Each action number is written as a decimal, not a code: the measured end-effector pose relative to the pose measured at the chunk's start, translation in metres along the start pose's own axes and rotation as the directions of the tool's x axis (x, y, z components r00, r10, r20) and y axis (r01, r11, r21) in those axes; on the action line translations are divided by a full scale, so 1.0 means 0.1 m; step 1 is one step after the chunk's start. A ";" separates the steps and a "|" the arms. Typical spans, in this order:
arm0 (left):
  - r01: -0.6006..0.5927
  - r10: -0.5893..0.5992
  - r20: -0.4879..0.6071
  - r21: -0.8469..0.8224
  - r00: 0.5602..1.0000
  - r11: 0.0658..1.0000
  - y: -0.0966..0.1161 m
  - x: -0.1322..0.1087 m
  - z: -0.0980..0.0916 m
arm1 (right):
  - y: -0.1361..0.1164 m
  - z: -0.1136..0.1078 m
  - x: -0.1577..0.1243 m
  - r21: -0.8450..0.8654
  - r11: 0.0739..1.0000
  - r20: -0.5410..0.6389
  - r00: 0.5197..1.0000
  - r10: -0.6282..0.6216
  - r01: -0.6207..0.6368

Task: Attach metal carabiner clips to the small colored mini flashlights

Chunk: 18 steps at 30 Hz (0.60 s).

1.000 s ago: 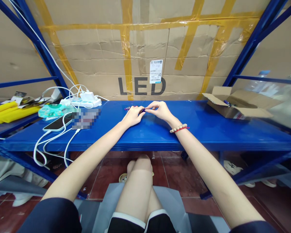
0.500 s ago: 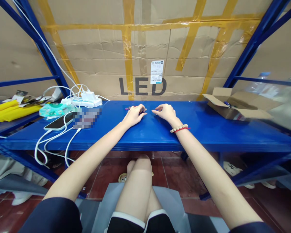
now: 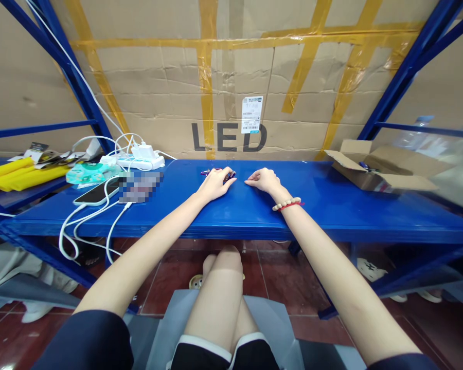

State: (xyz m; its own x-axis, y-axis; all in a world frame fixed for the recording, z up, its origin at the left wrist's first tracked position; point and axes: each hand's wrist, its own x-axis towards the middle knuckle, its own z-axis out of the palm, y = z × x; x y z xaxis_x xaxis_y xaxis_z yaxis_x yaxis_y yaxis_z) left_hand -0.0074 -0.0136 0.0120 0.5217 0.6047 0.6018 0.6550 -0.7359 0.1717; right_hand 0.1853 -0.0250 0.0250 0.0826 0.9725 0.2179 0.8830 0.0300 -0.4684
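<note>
My left hand (image 3: pixel 216 184) rests on the blue shelf (image 3: pixel 239 205), its fingers curled over a small dark purple object (image 3: pixel 229 178) whose kind I cannot make out. A thin reddish piece (image 3: pixel 206 172) lies just behind that hand. My right hand (image 3: pixel 264 180) lies a short way to the right, fingers loosely bent and pointing left, with nothing in it. A bead bracelet with a red cord (image 3: pixel 286 204) sits on the right wrist.
At the left are a phone (image 3: pixel 96 193), white cables (image 3: pixel 85 226), a power strip with a charger (image 3: pixel 141 156), a teal packet (image 3: pixel 87 174) and yellow rolls (image 3: pixel 15 174). An open cardboard box (image 3: pixel 374 169) stands at the right. A taped carton marked LED (image 3: pixel 231 82) closes the back.
Both hands were pinched together on the small object a second ago. My right hand has since let go and drawn to the right; the left stays on the object.
</note>
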 end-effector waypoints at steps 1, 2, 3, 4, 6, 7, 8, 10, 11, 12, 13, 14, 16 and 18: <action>-0.001 0.001 0.001 0.002 1.000 1.000 0.00 0.00 0.00 | 0.00 0.00 0.00 -0.001 1.000 0.004 1.000 -0.001 0.001; 0.000 0.000 0.004 0.005 1.000 1.000 0.00 0.00 0.00 | 0.00 0.00 0.00 -0.004 1.000 0.007 1.000 -0.003 0.004; 0.002 -0.002 0.007 0.009 1.000 1.000 0.00 0.00 0.00 | 0.00 0.01 0.01 -0.011 1.000 0.009 1.000 -0.007 0.007; 0.006 -0.006 0.011 0.013 1.000 1.000 0.00 0.00 0.00 | 0.00 0.01 0.01 -0.018 1.000 0.009 1.000 -0.011 0.011; 0.009 -0.009 0.022 0.020 1.000 1.000 0.00 0.00 0.00 | 0.01 0.02 0.02 -0.025 0.999 0.000 1.000 -0.025 0.025; 0.009 -0.010 0.028 0.022 1.000 1.000 0.01 0.01 0.00 | 0.01 0.02 0.02 -0.021 0.999 -0.006 0.999 -0.035 0.035; 0.009 -0.010 0.035 0.024 0.999 1.000 0.01 0.01 0.00 | 0.02 0.02 0.03 -0.012 0.999 -0.015 0.999 -0.042 0.042; 0.011 -0.012 0.048 0.027 0.999 1.000 0.01 0.01 0.00 | 0.02 0.03 0.04 0.030 0.998 -0.035 0.998 -0.048 0.049; 0.012 -0.014 0.051 0.030 0.999 0.999 0.01 0.01 0.00 | 0.02 0.03 0.05 0.072 0.996 -0.044 0.998 -0.048 0.051; 0.013 -0.014 0.053 0.032 0.999 0.999 0.00 0.01 0.00 | 0.02 0.03 0.05 0.133 0.989 -0.057 0.997 -0.051 0.058; 0.011 -0.012 0.052 0.032 0.999 0.999 0.00 0.01 0.00 | 0.00 0.04 0.06 0.213 0.974 -0.072 0.996 -0.060 0.075; 0.007 -0.008 0.051 0.029 0.999 1.000 -0.01 0.01 0.01 | -0.01 0.04 0.07 0.306 0.947 -0.090 0.993 -0.078 0.102; -0.002 0.001 0.048 0.016 0.999 1.000 -0.03 0.01 0.02 | -0.05 0.05 0.08 0.493 0.851 -0.123 0.983 -0.137 0.180; -0.011 0.011 0.048 0.002 0.999 1.000 -0.05 0.01 0.03 | -0.09 0.06 0.09 0.624 0.740 -0.145 0.968 -0.205 0.250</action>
State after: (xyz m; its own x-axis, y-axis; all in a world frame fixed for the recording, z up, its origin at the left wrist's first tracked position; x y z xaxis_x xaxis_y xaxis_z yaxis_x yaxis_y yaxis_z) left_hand -0.0086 -0.0083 0.0092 0.5544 0.6105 0.5657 0.6500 -0.7421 0.1638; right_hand 0.1757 -0.0149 0.0258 -0.0337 0.9017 0.4311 0.3856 0.4097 -0.8267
